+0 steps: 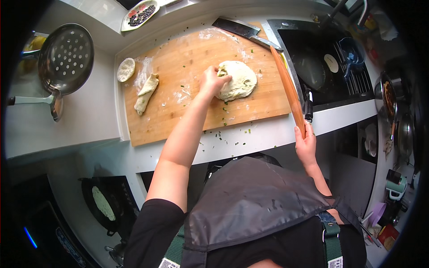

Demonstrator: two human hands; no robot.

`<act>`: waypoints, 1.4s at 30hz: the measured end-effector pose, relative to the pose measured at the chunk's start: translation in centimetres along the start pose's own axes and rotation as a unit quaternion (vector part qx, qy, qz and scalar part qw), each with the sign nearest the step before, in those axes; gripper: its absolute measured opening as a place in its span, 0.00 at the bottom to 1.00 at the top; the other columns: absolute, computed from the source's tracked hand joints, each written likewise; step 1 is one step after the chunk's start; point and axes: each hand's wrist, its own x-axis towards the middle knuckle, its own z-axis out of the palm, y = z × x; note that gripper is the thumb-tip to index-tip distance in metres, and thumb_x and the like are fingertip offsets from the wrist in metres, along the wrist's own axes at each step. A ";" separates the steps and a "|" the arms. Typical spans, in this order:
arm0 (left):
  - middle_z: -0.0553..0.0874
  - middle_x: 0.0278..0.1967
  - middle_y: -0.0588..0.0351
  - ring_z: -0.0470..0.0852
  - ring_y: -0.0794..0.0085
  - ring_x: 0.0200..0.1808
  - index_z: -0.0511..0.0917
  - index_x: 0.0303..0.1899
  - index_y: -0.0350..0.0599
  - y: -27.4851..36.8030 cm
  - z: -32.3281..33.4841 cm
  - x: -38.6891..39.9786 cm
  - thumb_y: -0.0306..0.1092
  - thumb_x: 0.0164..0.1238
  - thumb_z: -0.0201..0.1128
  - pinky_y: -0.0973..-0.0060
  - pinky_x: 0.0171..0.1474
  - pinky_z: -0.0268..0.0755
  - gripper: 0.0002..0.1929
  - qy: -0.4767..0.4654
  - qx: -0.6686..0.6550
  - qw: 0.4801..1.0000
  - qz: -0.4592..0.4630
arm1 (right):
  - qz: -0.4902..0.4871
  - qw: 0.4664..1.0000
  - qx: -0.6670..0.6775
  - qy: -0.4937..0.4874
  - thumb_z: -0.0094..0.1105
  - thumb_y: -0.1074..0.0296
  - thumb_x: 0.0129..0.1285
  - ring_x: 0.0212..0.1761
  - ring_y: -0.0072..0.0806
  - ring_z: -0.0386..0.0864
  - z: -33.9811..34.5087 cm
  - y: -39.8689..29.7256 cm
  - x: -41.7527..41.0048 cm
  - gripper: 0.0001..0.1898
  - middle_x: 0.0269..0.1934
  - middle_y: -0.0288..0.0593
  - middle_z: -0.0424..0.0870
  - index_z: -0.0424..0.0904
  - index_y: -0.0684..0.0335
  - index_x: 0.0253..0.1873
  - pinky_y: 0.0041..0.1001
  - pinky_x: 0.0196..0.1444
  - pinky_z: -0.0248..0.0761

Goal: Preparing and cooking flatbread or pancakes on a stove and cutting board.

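A round mass of pale dough (238,82) with green bits in it rests on the wooden cutting board (167,124). My left hand (214,79) grips the left edge of that dough between thumb and fingers. Beyond the board's right side, my right hand (306,139) holds the lower end of a long tapered wooden rolling pin (289,87), whose far tip reaches the cleaver's handle. The cleaver (239,28) lies across the board's back right corner. Toward the left of the board is a rolled strip of dough (146,94), with flour smeared behind it.
A shallow floury bowl (126,70) sits at the board's left corner. A perforated skimmer (66,58) and ladle (57,105) are at far left. The dark sink (311,77) lies right. Below left, a black pan (100,204) holds a flatbread. Chopped green bits dot the counter edge (241,137).
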 end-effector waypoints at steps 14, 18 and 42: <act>0.85 0.38 0.51 0.82 0.73 0.39 0.79 0.47 0.33 -7.2 -4.6 -1.1 0.32 0.58 0.66 0.77 0.45 0.74 0.16 0.026 -0.147 0.989 0.001 | -0.061 0.996 -0.007 -0.060 0.53 0.72 0.66 0.47 0.41 0.73 1.4 -2.8 1.7 0.15 0.44 0.52 0.74 0.69 0.72 0.54 0.31 0.52 0.66; 0.83 0.45 0.49 0.82 0.70 0.43 0.75 0.53 0.35 -7.1 -3.9 -2.3 0.36 0.58 0.67 0.76 0.50 0.73 0.23 0.130 -0.081 0.987 0.050 | -0.123 0.989 -0.001 -0.080 0.53 0.74 0.65 0.46 0.41 0.73 2.8 -4.1 3.1 0.14 0.44 0.53 0.73 0.68 0.73 0.52 0.31 0.51 0.66; 0.50 0.73 0.50 0.45 0.62 0.75 0.49 0.72 0.47 -9.2 -5.7 0.7 0.51 0.74 0.39 0.58 0.74 0.35 0.31 0.178 0.220 0.953 0.106 | -0.398 0.841 -0.355 -0.089 0.40 0.39 0.66 0.76 0.39 0.44 19.1 -6.3 19.0 0.37 0.73 0.47 0.50 0.53 0.57 0.72 0.45 0.73 0.35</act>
